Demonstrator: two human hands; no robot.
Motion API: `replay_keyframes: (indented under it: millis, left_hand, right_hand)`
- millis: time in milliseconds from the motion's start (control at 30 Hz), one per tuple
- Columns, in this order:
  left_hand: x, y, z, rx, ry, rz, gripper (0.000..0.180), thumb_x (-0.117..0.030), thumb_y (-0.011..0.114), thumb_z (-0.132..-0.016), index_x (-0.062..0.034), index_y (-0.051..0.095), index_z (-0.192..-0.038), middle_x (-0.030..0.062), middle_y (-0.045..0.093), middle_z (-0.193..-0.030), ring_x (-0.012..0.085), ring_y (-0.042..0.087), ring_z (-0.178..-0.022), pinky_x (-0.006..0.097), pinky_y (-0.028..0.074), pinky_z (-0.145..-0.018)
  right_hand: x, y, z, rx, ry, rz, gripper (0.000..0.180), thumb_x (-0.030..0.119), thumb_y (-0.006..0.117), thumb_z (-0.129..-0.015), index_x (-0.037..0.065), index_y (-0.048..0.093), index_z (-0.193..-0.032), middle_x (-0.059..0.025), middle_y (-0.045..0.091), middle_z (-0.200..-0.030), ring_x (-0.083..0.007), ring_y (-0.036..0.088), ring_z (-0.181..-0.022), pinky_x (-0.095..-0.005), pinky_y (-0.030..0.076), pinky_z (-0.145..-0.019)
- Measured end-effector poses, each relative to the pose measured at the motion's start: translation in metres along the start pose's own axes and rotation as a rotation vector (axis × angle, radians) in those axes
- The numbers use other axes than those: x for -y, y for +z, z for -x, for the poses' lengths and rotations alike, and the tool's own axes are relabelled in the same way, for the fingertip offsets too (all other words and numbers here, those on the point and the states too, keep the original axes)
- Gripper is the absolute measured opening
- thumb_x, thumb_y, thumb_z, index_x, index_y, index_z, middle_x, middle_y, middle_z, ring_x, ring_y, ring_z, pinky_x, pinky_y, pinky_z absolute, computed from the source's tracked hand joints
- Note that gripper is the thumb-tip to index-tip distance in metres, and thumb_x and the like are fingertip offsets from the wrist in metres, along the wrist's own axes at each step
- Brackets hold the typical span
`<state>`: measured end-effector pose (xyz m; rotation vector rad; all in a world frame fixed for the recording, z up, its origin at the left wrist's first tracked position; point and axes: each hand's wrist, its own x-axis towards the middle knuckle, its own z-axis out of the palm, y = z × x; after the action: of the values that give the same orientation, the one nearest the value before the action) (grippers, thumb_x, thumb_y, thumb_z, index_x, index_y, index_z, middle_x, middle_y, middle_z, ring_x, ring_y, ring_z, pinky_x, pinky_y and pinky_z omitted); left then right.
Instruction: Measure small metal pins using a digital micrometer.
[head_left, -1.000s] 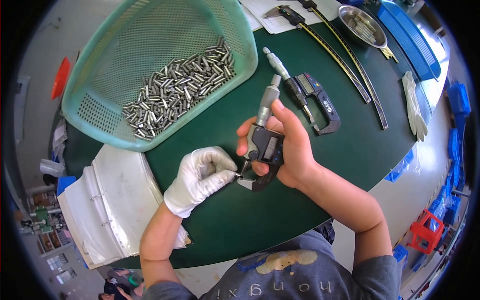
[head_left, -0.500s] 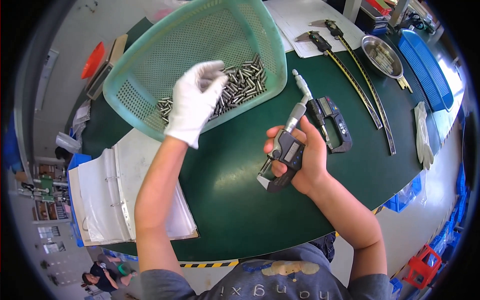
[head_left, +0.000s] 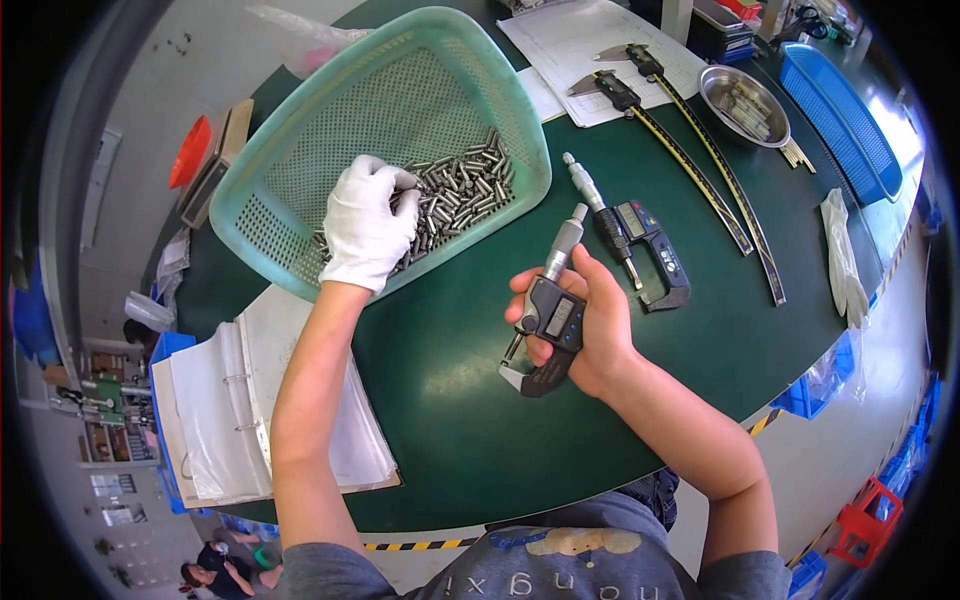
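Two hands at work. Left hand (head_left: 365, 225), in a white glove, reaches into the teal mesh basket (head_left: 300, 235), fingers curled down onto the heap of small steel pins (head_left: 455, 190); whether one is pinched yet cannot be told. Right hand (head_left: 590, 325), bare, is wrapped closed around a digital micrometer (head_left: 548, 320), thumb across the frame, spindle pointing away from the body. Pins look hard, smooth, light, apt to roll or slip; probably best nipped at mid-length between thumb and forefinger. Just beyond the right hand, a second micrometer (head_left: 640, 235) lies on the green counter (head_left: 450, 400). Near the left forearm, an open ring binder (head_left: 215, 410).
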<state>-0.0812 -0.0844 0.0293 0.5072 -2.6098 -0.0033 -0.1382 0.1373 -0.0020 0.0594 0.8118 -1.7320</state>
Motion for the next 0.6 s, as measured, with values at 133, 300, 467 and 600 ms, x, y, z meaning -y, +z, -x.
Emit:
replay_keyframes:
  millis: [133,300,467,600]
  left_hand:
    - [-0.005,-0.001,-0.004,-0.006,0.074,0.024,0.01,-0.011,0.066,-0.066,-0.0104,0.063,-0.076,0.0052,0.054,-0.078,0.0233,0.055,-0.077,0.033,0.045,-0.068]
    - [-0.004,-0.001,-0.008,0.049,0.113,-0.019,0.008,-0.013,0.064,-0.067,-0.0099,0.062,-0.075,0.0063,0.054,-0.08,0.0241,0.054,-0.079,0.035,0.045,-0.069]
    - [-0.007,-0.001,-0.014,0.098,0.155,-0.14,0.009,-0.013,0.064,-0.067,-0.0086,0.062,-0.075,0.0069,0.053,-0.082,0.0245,0.053,-0.081,0.035,0.044,-0.07]
    - [-0.007,-0.001,-0.016,0.127,0.164,-0.165,0.009,-0.013,0.063,-0.066,-0.0071,0.06,-0.073,0.0071,0.053,-0.082,0.0251,0.053,-0.081,0.036,0.044,-0.071]
  right_hand:
    - [0.0,-0.001,-0.001,-0.004,0.001,-0.008,0.056,0.051,0.028,-0.084,0.001,0.051,-0.091,-0.0125,0.056,-0.072,-0.0168,0.042,-0.04,-0.0282,0.037,-0.043]
    - [0.0,0.001,0.0,0.003,0.006,0.0,0.055,0.051,0.029,-0.084,0.002,0.051,-0.091,-0.012,0.057,-0.072,-0.0169,0.042,-0.04,-0.0286,0.036,-0.043]
    - [0.002,0.001,0.0,-0.02,0.021,0.006,0.055,0.052,0.029,-0.083,0.002,0.051,-0.091,-0.0115,0.057,-0.072,-0.017,0.043,-0.04,-0.0288,0.035,-0.044]
    - [0.0,0.0,0.0,-0.005,0.015,0.009,0.055,0.052,0.03,-0.083,0.002,0.051,-0.092,-0.0113,0.057,-0.072,-0.0171,0.043,-0.04,-0.0292,0.036,-0.044]
